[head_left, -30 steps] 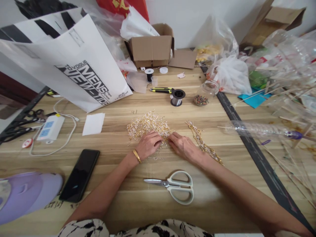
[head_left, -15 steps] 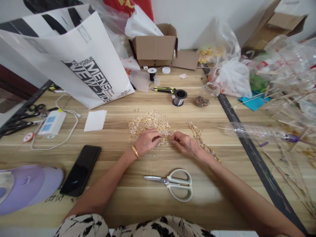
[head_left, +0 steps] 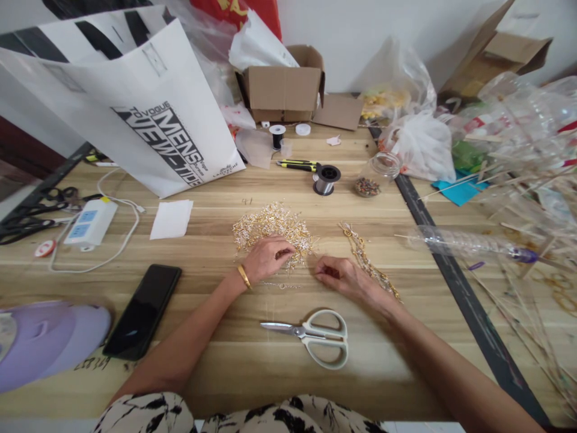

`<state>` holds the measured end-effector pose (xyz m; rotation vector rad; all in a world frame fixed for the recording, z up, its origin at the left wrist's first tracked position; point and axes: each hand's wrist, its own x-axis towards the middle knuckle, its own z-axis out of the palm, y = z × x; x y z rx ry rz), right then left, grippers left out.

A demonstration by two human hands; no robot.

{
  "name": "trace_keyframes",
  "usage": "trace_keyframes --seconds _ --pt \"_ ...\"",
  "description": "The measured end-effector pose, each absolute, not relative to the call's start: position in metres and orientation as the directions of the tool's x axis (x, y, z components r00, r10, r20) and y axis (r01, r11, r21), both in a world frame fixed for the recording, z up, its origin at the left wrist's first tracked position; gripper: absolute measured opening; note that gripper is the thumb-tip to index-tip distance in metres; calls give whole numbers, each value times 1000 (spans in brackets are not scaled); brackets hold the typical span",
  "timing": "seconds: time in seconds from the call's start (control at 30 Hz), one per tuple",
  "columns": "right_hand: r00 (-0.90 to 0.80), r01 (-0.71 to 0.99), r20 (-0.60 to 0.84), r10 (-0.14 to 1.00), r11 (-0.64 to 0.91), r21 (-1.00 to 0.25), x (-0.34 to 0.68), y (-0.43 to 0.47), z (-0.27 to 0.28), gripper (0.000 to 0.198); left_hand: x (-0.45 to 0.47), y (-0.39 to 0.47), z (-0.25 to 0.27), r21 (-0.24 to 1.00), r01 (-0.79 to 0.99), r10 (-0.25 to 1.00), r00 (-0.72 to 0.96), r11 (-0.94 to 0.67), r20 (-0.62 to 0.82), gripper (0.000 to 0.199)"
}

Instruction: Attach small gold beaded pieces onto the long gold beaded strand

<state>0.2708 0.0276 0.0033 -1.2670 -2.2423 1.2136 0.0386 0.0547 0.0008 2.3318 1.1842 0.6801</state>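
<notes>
A loose pile of small gold and silver jewellery pieces (head_left: 273, 221) lies mid-table. My left hand (head_left: 269, 258), with a gold bangle on its wrist, rests at the pile's near edge, thumb and fingers pinched; what is between them is too small to name. Just right of the pile, my right hand (head_left: 340, 276) is closed in a pinch low over the wood, its fingertips' contents not distinguishable. A thin silver chain (head_left: 282, 286) lies in front of my left hand. Beyond my right wrist stretches a bundle of gold and silver chains (head_left: 363, 251). Scissors (head_left: 311, 337) with pale handles lie nearer me.
A phone (head_left: 143, 310), power strip (head_left: 91, 222) and white paper (head_left: 171, 219) are at left, near a large shopping bag (head_left: 180, 120). Behind the pile are a wire spool (head_left: 325, 180), a cutter (head_left: 297, 164) and a bead jar (head_left: 376, 174). Thin sticks and plastic bottles crowd the right.
My right hand has drawn slightly toward me, away from the pile's edge. My left hand stays pinched at the pile. The whole view has shifted a little.
</notes>
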Motion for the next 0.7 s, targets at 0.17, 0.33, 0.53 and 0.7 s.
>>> trace_keyframes --seconds 0.17,0.33,0.53,0.7 --pt "-635 625 -195 748 348 -699 266 28 13 7 39 54 -3 535 621 807 543 -573 234 11" --pt "-636 597 -64 769 438 -672 252 39 10 8 38 54 -3 475 641 785 583 -603 209 10" --pt "-607 620 55 793 517 -590 238 48 -7 9 35 53 8 373 639 718 686 -673 121 9" --pt "-629 631 83 773 570 -526 235 47 -12 12 32 54 8 310 643 686 726 -700 44 9"
